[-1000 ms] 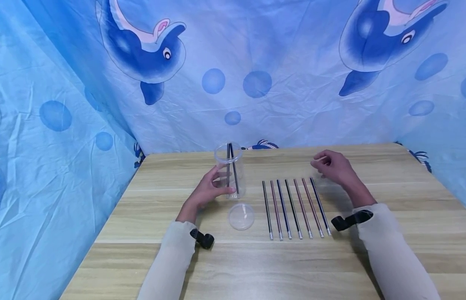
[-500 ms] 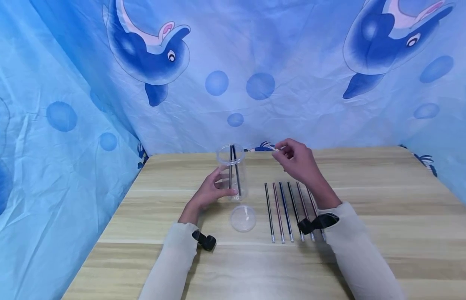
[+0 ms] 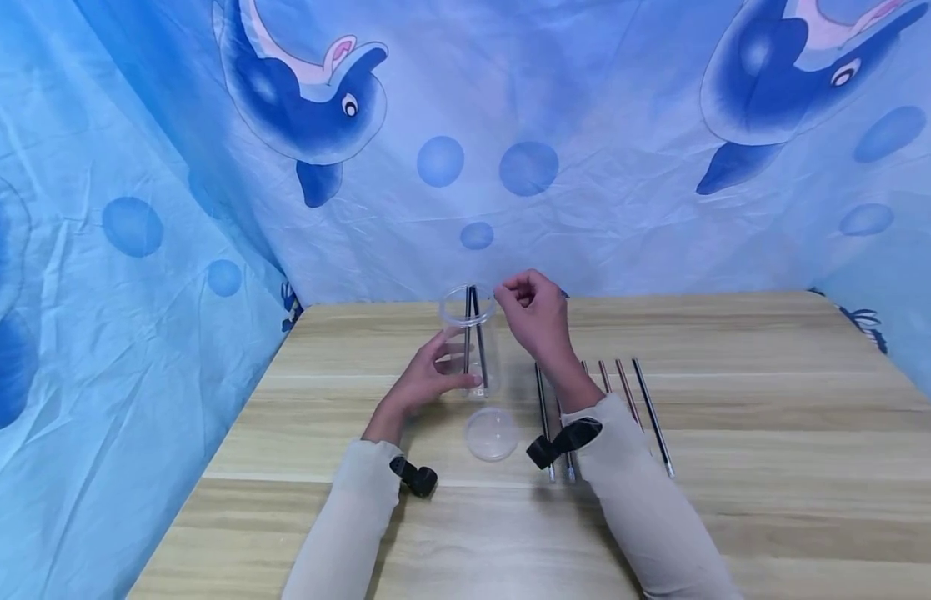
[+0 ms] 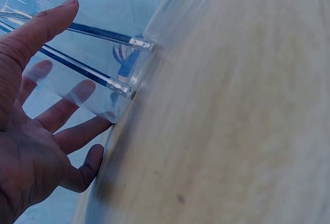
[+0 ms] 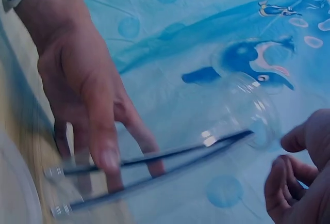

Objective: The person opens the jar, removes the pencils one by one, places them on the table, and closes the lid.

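Observation:
My left hand point(image 3: 427, 372) holds a tall clear plastic cup point(image 3: 493, 354) upright on the table, thumb across the near side and fingers spread behind the wall. Inside lean two dark pencils point(image 4: 85, 70), their silver eraser ends at the bottom, as the left wrist view shows. Right beside the cup's rim is my right hand point(image 3: 538, 312), fingers loosely bent. In the right wrist view, its thumb and fingertips point(image 5: 295, 140) stand apart with nothing visible between them.
A round clear lid point(image 3: 492, 434) lies just in front of the cup. Several pencils point(image 3: 655, 419) lie in a row to its right, partly hidden under my right forearm point(image 3: 638, 492). A blue dolphin-print cloth point(image 3: 405, 242) hangs behind the wooden table point(image 3: 285, 500).
My right hand has moved left from beyond the pencil row to the cup's rim. The left hand stays at the cup, and the whole head view has shifted slightly.

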Tool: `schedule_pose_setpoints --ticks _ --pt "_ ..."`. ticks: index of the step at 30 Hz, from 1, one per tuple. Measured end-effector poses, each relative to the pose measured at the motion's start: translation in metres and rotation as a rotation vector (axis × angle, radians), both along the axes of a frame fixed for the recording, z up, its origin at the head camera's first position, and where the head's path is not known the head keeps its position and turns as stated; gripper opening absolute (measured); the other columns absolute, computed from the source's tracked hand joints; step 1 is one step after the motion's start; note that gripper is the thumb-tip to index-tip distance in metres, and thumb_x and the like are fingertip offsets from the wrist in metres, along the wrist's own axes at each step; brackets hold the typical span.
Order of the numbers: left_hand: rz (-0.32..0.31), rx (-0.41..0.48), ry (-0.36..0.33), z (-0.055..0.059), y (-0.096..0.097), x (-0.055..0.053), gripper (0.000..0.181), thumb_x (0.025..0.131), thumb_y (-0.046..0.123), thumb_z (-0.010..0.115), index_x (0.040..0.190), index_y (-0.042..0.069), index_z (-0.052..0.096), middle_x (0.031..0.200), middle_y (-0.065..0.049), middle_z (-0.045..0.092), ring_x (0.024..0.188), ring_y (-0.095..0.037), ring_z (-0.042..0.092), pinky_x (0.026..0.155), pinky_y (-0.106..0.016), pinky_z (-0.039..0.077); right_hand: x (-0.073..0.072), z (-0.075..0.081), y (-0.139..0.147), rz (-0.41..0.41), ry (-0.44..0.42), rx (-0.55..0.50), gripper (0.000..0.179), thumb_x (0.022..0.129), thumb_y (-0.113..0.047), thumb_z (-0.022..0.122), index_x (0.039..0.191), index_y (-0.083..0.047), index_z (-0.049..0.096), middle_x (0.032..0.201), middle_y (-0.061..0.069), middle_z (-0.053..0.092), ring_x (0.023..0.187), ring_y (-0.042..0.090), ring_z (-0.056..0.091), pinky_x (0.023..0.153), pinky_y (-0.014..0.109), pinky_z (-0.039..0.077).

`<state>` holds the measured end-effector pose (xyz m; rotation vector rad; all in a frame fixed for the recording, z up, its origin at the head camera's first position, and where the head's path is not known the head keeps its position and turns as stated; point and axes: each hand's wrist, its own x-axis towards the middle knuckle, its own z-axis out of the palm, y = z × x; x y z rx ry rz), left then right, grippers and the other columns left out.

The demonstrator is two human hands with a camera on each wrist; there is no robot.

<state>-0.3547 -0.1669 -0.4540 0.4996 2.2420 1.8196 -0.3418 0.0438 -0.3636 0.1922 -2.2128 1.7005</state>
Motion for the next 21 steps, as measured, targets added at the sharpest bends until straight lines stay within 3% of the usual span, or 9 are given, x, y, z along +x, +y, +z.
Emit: schedule_pose_setpoints --ticks 5,12,17,21 --pt "0.008 -0.013 0.000 0.000 -0.001 0.000 0.087 0.079 0.009 0.085 0.150 0.034 0.041 0.142 -0.010 0.052 0.129 -0.031 0.052 0.103 -0.046 0.047 -0.009 0.002 -0.020 -0.068 -0.052 -0.084 0.017 0.091 -0.026 0.067 0.094 -0.009 0.065 0.084 0.004 0.062 0.077 0.020 0.057 0.068 0.034 0.048" --pt "0.004 -0.022 -0.010 0.000 0.001 -0.002 0.087 0.080 0.012 0.085 0.151 0.033 0.040 0.146 -0.015 0.048 0.130 -0.033 0.051 0.104 -0.051 0.044 -0.014 0.011 -0.033 -0.105 -0.143 -0.037 0.023 0.087 -0.030 0.072 0.094 -0.009 0.064 0.086 0.002 0.061 0.080 0.019 0.057 0.072 0.034 0.049" --pt "-0.001 -0.014 -0.013 -0.001 0.001 -0.003 0.086 0.080 0.012 0.085 0.150 0.033 0.040 0.147 -0.017 0.047 0.131 -0.032 0.051 0.104 -0.049 0.045 -0.014 0.012 -0.035 -0.116 -0.143 -0.021 0.022 0.086 -0.026 0.072 0.096 -0.008 0.064 0.088 0.004 0.061 0.083 0.021 0.058 0.076 0.036 0.049" --pt "0.006 -0.006 -0.017 -0.002 0.000 -0.002 0.084 0.080 0.010 0.084 0.149 0.032 0.042 0.144 -0.014 0.050 0.131 -0.032 0.051 0.104 -0.047 0.045 -0.011 0.009 -0.036 -0.087 -0.114 -0.001 0.027 0.086 -0.027 0.072 0.104 -0.010 0.062 0.094 0.007 0.058 0.082 0.022 0.055 0.072 0.036 0.046"
